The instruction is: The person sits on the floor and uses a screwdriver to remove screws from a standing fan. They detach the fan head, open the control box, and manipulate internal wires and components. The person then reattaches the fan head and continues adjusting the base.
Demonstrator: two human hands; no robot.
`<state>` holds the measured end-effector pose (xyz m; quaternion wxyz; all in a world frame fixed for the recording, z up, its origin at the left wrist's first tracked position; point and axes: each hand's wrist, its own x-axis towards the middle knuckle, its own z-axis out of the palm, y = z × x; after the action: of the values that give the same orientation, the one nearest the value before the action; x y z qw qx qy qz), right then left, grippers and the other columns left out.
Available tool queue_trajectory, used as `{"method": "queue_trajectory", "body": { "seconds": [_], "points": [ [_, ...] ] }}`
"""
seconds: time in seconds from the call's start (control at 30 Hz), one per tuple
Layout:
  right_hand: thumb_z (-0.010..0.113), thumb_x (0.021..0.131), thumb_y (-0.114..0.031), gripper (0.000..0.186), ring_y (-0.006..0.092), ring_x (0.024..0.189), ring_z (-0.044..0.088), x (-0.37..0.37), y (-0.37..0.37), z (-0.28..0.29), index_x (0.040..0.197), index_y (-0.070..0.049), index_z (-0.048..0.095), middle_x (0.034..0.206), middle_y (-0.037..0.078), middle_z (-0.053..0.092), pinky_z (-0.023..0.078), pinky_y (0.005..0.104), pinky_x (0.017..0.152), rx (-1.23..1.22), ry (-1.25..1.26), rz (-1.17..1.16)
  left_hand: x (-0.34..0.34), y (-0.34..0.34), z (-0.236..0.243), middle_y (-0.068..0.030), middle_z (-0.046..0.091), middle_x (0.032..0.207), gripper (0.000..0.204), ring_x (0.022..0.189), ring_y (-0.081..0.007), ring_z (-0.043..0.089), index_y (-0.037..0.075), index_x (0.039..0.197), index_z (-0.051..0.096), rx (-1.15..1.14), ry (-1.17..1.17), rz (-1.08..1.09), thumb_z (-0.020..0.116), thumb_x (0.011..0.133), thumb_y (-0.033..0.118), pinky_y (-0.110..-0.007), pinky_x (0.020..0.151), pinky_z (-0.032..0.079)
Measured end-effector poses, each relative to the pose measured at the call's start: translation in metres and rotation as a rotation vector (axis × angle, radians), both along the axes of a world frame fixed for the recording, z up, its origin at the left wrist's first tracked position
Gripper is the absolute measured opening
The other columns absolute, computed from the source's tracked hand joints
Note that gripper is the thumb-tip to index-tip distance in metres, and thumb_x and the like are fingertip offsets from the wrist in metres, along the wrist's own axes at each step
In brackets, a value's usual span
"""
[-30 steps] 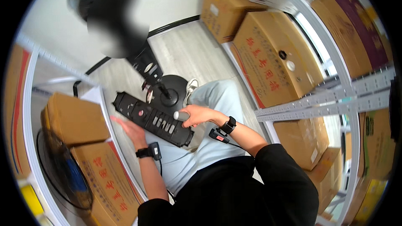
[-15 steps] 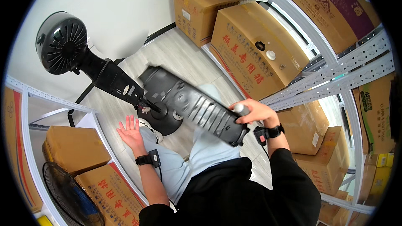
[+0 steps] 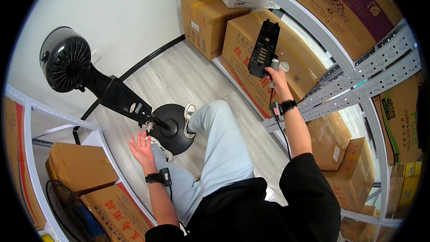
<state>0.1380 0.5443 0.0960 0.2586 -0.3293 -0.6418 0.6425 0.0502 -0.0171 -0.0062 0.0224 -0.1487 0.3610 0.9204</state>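
Observation:
My right hand (image 3: 277, 77) is closed on the lower end of a long black plastic cover (image 3: 264, 47), whose ribbed, slotted inside faces up. A short grey cylinder (image 3: 275, 64) sticks up beside the thumb; its kind is not clear. The cover is over the top of a large brown carton (image 3: 242, 62) on the right shelf. Beside the fingers lies a white round cap (image 3: 284, 66). My left hand (image 3: 142, 150) is empty, palm up with fingers spread, just below the neck of a black stand fan (image 3: 125, 96). The fan leans left on a thin pole from its round base (image 3: 174, 123).
Metal shelving (image 3: 354, 80) with cartons lines the right side. At lower left a shelf holds a small brown box (image 3: 83, 163) and a black wire fan grille (image 3: 67, 210). My shoes (image 3: 190, 118) stand against the fan base. A white wall (image 3: 130, 13) rises behind.
My right hand has carried the black cover from above my legs up and right, over the carton, covering a small black item there. My left hand has shifted slightly, still spread.

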Motion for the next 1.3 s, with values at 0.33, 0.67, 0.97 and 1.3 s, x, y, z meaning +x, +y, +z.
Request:
{"method": "queue_trajectory", "body": {
  "seconds": [0.33, 0.67, 0.97, 1.3],
  "points": [
    [0.065, 0.084, -0.013, 0.019, 0.011, 0.048, 0.049, -0.084, 0.036, -0.04, 0.081, -0.001, 0.05, 0.062, 0.005, 0.054, 0.039, 0.028, 0.044, -0.107, 0.005, -0.145, 0.011, -0.019, 0.0, -0.0208, 0.038, 0.141, 0.068, 0.123, -0.0339, 0.045, 0.009, 0.148, 0.016, -0.076, 0.0, 0.056, 0.037, 0.098, 0.05, -0.048, 0.1, 0.038],
    [0.073, 0.082, -0.023, 0.027, 0.0123, 0.047, 0.05, -0.108, 0.053, -0.068, 0.079, -0.003, 0.054, 0.061, 0.005, 0.057, 0.039, 0.0275, 0.043, -0.135, 0.064, -0.222, 0.009, -0.023, -0.005, -0.0212, 0.04, 0.139, 0.064, 0.123, -0.0335, 0.046, 0.01, 0.147, 0.019, -0.153, -0.028, 0.068, 0.039, 0.098, 0.047, -0.047, 0.1, 0.04],
    [0.069, 0.085, -0.024, 0.02, 0.0054, 0.042, 0.042, -0.043, 0.002, -0.061, 0.081, -0.008, 0.058, 0.061, -0.001, 0.055, 0.031, 0.0229, 0.038, 0.118, 0.069, -0.227, 0.009, -0.036, 0.002, -0.0187, 0.045, 0.133, 0.062, 0.118, -0.0287, 0.05, 0.007, 0.145, 0.023, -0.375, 0.059, 0.044, 0.056, 0.094, 0.019, -0.041, 0.096, 0.045],
    [0.07, 0.083, -0.024, 0.023, 0.0042, 0.053, 0.049, -0.061, -0.147, 0.032, 0.094, -0.005, 0.062, 0.073, 0.0, 0.063, 0.038, 0.0206, 0.046, 0.284, -0.048, 0.586, -0.088, 0.001, 0.134, -0.0182, 0.037, 0.143, 0.088, 0.132, -0.0262, 0.037, 0.002, 0.146, 0.023, -0.686, 0.676, 0.015, 0.075, 0.076, 0.016, -0.039, 0.108, 0.031]
  ]
}}
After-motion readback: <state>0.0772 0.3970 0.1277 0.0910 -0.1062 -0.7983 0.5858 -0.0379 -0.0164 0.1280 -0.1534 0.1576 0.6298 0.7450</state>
